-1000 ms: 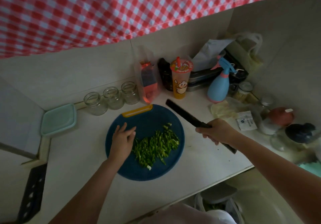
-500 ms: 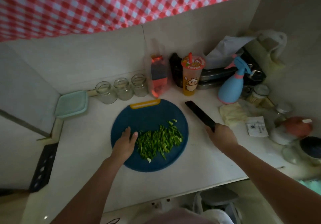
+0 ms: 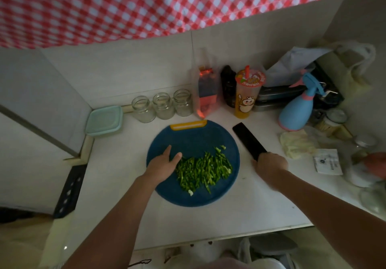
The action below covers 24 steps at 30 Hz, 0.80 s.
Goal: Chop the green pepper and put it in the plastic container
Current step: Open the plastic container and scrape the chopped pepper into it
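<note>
A pile of chopped green pepper [image 3: 203,169] lies on a round blue cutting board [image 3: 194,137] with a yellow handle, at the middle of the white counter. My left hand [image 3: 164,165] rests flat on the board, fingers apart, touching the pile's left edge. My right hand [image 3: 270,164] grips the handle of a black knife [image 3: 248,140], whose blade lies on the counter just right of the board, pointing away. A pale green lidded plastic container [image 3: 104,120] sits at the back left corner.
Three glass jars [image 3: 163,105] stand behind the board. A snack bag [image 3: 205,93], an orange drink cup [image 3: 248,93], a blue spray bottle [image 3: 297,110], a cloth [image 3: 297,144], a paper packet [image 3: 328,161] and more jars crowd the back right. The counter's front edge [image 3: 229,239] is near me.
My right hand has lowered the knife from above the counter so that its blade lies beside the board. My left hand stays at the pile's left edge. The camera view has shifted.
</note>
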Motion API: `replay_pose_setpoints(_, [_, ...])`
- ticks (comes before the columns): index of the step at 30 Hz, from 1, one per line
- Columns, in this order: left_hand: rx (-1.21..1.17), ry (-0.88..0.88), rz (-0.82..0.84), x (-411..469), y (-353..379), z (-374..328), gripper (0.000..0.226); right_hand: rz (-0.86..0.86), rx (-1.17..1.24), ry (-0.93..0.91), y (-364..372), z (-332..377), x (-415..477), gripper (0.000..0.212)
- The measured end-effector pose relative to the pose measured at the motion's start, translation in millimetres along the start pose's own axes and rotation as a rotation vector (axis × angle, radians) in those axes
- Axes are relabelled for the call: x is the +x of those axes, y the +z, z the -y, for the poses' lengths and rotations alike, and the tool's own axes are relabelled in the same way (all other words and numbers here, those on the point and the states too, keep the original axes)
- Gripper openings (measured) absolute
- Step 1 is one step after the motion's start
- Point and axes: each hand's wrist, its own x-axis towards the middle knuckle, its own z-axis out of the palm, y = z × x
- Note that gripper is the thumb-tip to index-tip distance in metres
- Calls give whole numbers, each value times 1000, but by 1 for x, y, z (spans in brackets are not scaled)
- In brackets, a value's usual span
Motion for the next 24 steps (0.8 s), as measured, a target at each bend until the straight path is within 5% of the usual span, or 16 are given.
replay_pose_setpoints(5, [3,34,67,12,-14,18,64,101,-232,25,-20,20,9,31])
replay_pose_setpoints(9, [-65,47,132,23,-44,30,57,26,-130,-53,-45,56,14,32])
replay_pose_setpoints(16, [-7,71,-220,53,-124,92,44,-19,91,-341,-66,164,8,37])
replay_pose_setpoints(24, [257,42,-318,76,-171,169,44,105,90,-278,-29,243,8,35])
